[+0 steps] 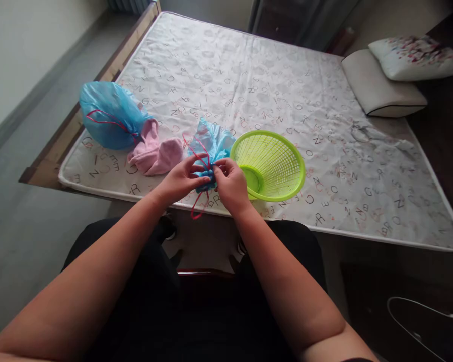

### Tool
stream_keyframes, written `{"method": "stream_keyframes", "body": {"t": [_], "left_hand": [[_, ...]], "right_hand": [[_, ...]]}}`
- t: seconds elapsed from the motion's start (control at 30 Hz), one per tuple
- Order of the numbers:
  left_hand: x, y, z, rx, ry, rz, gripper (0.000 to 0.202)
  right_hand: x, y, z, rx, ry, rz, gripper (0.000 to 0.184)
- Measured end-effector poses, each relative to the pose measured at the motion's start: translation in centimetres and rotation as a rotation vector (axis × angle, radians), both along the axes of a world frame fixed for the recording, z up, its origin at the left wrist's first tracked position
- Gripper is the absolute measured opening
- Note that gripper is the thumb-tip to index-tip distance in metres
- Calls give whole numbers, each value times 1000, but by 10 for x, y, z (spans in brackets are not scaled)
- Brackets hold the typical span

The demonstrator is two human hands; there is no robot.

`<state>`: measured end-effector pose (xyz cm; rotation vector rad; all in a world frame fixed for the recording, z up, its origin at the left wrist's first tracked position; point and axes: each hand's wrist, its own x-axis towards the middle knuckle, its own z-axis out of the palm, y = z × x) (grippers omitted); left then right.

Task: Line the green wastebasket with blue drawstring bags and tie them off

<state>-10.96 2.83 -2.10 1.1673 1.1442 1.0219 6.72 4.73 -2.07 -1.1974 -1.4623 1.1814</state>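
Both hands are at the gathered neck of a light blue plastic drawstring bag [211, 138] near the mattress's front edge. My left hand [183, 178] has its fingers closed around the bunched plastic from the left. From the right, my right hand [231, 183] pinches the same neck between thumb and fingers. Thin red drawstrings [200, 213] loop out above and below the hands. A lime-green plastic basket [283, 166] lies tilted just right of my right hand, its mouth facing me. Left of the hands rests a crumpled pink cloth [156, 153].
A puffed-up blue bag [109, 113] with a red string sits at the mattress's left side. The letter-printed mattress [287, 90] spans the view, edged by a wooden bed frame [98, 83]. A cream pillow [381, 85] and a floral cushion [419, 58] lie far right. A white cable [403, 322] is at lower right.
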Motion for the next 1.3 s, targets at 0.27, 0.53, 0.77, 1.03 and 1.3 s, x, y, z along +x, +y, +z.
{"method": "stream_keyframes", "body": {"t": [0.27, 0.53, 0.77, 1.03, 1.3], "left_hand": [[-7, 5, 1, 91, 259, 68, 43], [-21, 5, -5, 84, 559, 13, 25], [-25, 5, -12, 42, 774, -136, 15], [9, 3, 1, 91, 267, -53, 68], [-1, 8, -6, -5, 507, 1, 48]], "right_hand": [[9, 7, 5, 137, -46, -113, 14], [13, 21, -1, -144, 290, -255, 13], [12, 23, -10, -124, 246, -189, 24], [5, 14, 6, -144, 272, -73, 28], [7, 10, 22, -104, 241, -116, 18]]}}
